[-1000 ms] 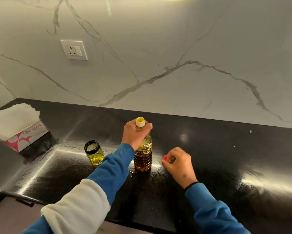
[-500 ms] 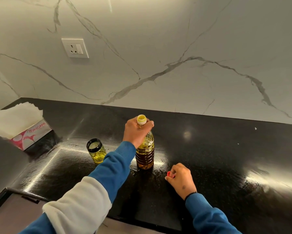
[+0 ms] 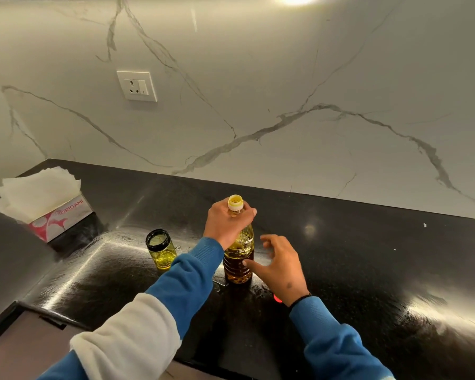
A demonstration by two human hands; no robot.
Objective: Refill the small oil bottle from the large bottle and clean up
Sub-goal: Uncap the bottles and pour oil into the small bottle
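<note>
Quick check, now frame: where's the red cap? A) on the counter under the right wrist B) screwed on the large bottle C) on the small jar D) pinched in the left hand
A: the red cap lies on the counter by the right hand's wrist; the large bottle's yellow neck is open.

Glossy stone, clear plastic and glass, soft paper and knit cloth.

The black countertop is polished and finely speckled, mirroring lamps in bright smears at lower right. The wall behind is smooth white marble-look slab with grey veins and a satin sheen. The large bottle is clear ribbed plastic with an opaque yellow neck; the small jar at centre left looks like clear glass. At upper left, matt white tissues rise from a printed box. The sleeves are matt blue knit.
</note>
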